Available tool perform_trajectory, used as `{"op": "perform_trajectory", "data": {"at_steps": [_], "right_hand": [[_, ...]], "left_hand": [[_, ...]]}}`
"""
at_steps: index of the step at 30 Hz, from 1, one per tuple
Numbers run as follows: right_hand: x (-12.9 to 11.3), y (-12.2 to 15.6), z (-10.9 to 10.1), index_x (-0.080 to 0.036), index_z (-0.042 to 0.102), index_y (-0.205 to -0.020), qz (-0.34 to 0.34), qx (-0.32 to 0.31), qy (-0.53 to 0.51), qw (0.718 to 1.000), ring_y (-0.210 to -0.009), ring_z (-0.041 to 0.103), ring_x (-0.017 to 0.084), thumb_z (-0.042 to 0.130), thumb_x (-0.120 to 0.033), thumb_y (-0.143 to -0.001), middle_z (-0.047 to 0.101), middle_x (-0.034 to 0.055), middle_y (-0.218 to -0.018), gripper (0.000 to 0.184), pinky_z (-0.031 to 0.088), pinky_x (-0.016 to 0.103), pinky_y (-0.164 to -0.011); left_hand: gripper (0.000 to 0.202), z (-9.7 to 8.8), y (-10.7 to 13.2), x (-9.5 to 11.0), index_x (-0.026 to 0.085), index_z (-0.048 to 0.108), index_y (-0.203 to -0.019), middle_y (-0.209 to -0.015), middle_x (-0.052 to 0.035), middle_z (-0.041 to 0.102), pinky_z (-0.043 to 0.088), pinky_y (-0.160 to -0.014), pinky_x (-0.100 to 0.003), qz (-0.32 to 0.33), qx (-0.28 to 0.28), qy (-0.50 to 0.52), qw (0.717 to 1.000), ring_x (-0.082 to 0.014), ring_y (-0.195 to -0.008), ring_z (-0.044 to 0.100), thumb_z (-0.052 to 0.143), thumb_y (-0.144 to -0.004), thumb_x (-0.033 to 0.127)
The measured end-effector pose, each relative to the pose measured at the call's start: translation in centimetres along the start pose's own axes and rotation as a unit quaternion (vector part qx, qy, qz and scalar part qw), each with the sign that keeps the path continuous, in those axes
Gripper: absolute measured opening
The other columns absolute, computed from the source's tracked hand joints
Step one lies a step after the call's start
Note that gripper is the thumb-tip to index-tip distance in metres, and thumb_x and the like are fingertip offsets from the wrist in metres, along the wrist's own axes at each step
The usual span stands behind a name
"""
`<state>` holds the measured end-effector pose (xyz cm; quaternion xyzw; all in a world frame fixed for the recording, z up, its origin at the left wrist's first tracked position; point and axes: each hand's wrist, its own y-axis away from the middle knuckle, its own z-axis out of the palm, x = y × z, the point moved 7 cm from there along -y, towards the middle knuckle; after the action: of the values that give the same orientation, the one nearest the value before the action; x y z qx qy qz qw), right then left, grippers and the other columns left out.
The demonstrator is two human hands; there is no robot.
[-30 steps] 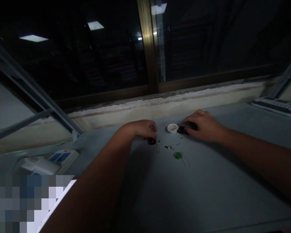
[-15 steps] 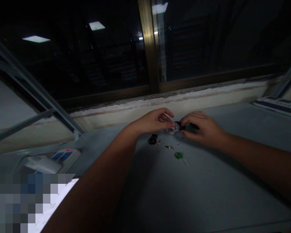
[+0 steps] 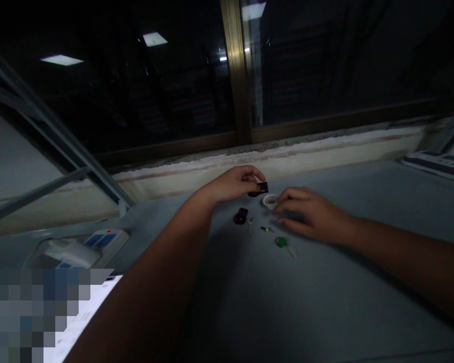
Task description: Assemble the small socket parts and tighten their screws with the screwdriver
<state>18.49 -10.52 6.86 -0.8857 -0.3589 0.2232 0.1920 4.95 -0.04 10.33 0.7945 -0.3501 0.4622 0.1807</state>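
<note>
The small black block-shaped part (image 3: 261, 189) is pinched at the fingertips of the left hand (image 3: 236, 184), lifted just clear of the grey tabletop (image 3: 325, 302) and hanging above and a little left of a small white plastic ring (image 3: 270, 201). The left hand is closed narrowly around the part, thumb against the curled fingers.

The right hand (image 3: 310, 214) lies palm down on the table just to the right of the ring. Its fingers are stretched out and loosely spread, and the index fingertip is right beside the ring's rim. It grips nothing that shows.

Below the left hand sits a dark round cap-like piece (image 3: 240, 216). Beside it, towards the right, lie a thin pale yellowish sliver (image 3: 250, 225), a tiny metal-tipped component (image 3: 265, 229) and a small green round part (image 3: 281, 242), all close together but apart from one another.

Further left, a white power strip with blue switches and a red dot (image 3: 98, 238) rests on the table, and its markings are too dim to read. A second white and dark strip (image 3: 435, 165) lies far to the right. A white printed sheet (image 3: 83, 322) shows at the lower left, with print too small to make out. Behind it all runs a dark window with a brass-coloured frame post (image 3: 236, 70).
</note>
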Motion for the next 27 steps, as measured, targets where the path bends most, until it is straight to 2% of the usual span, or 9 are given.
{"op": "perform_trajectory", "data": {"at_steps": [3, 6, 10, 13, 18, 23, 27], "right_hand": [[-0.4, 0.0, 1.3, -0.028, 0.074, -0.114, -0.012, -0.053, 0.032, 0.998, -0.109, 0.060, 0.025, 0.063, -0.031, -0.097, 0.068, 0.0059, -0.113, 0.020, 0.042, 0.044, -0.095], [-0.6, -0.1, 2.2, -0.031, 0.075, -0.115, -0.032, -0.090, 0.022, 0.995, -0.109, 0.060, 0.024, 0.062, -0.031, -0.098, 0.070, 0.0041, -0.111, 0.021, 0.040, 0.042, -0.093], [-0.2, -0.1, 2.6, -0.032, 0.075, -0.115, -0.043, -0.103, 0.001, 0.994, -0.106, 0.061, 0.022, 0.063, -0.033, -0.098, 0.072, 0.0023, -0.107, 0.021, 0.038, 0.041, -0.092], [0.0, -0.2, 2.7, -0.031, 0.076, -0.108, -0.045, -0.102, -0.010, 0.994, -0.106, 0.060, 0.023, 0.065, -0.034, -0.097, 0.072, 0.0019, -0.104, 0.016, 0.037, 0.041, -0.093], [-0.3, -0.3, 3.0, -0.025, 0.073, -0.099, -0.046, -0.106, -0.016, 0.993, -0.104, 0.060, 0.022, 0.065, -0.028, -0.095, 0.071, 0.0021, -0.101, 0.009, 0.038, 0.041, -0.094], [-0.3, -0.4, 2.3, -0.022, 0.069, -0.094, -0.038, -0.089, 0.004, 0.995, -0.096, 0.062, 0.023, 0.060, -0.026, -0.095, 0.070, 0.0049, -0.095, 0.010, 0.041, 0.042, -0.092], [0.9, -0.3, 0.0, -0.020, 0.068, -0.093, 0.021, -0.002, -0.020, 1.000, -0.084, 0.065, 0.020, 0.060, -0.023, -0.091, 0.071, 0.0047, -0.088, 0.008, 0.048, 0.037, -0.082]], "left_hand": [[0.036, -0.6, -0.1, -0.8, 0.013, 0.066, -0.117, -0.093, -0.0061, 0.068, 0.044, -0.064, -0.024, -0.023, 0.032, -0.009, 0.999, -0.0114, -0.074, 0.060, 0.067, -0.081, 0.018], [0.043, -0.2, 0.0, -1.4, 0.015, 0.064, -0.126, -0.098, -0.0065, 0.067, 0.041, -0.059, -0.022, -0.061, 0.015, 0.018, 0.998, -0.0090, -0.068, 0.056, 0.065, -0.083, 0.020], [0.036, 0.6, 0.2, -1.5, 0.015, 0.065, -0.120, -0.095, -0.0050, 0.066, 0.046, -0.065, -0.024, -0.076, -0.028, 0.067, 0.994, -0.0092, -0.069, 0.057, 0.067, -0.085, 0.024], [0.032, 0.8, 0.4, -1.6, 0.016, 0.064, -0.114, -0.092, -0.0035, 0.064, 0.049, -0.069, -0.027, -0.086, -0.033, 0.093, 0.991, -0.0104, -0.069, 0.060, 0.069, -0.083, 0.024], [0.028, 0.8, 0.3, -1.8, 0.017, 0.063, -0.109, -0.086, -0.0021, 0.063, 0.043, -0.060, -0.024, -0.089, -0.037, 0.048, 0.994, -0.0112, -0.070, 0.058, 0.068, -0.083, 0.025], [0.030, 0.5, 0.1, -2.3, 0.017, 0.063, -0.108, -0.085, -0.0031, 0.066, 0.038, -0.056, -0.022, -0.089, -0.030, 0.018, 0.995, -0.0126, -0.073, 0.060, 0.069, -0.081, 0.029], [0.029, 0.8, 0.2, -2.3, 0.018, 0.057, -0.105, -0.081, -0.0023, 0.067, 0.040, -0.056, -0.023, -0.094, -0.034, 0.052, 0.994, -0.0103, -0.062, 0.058, 0.071, -0.081, 0.027]]}}
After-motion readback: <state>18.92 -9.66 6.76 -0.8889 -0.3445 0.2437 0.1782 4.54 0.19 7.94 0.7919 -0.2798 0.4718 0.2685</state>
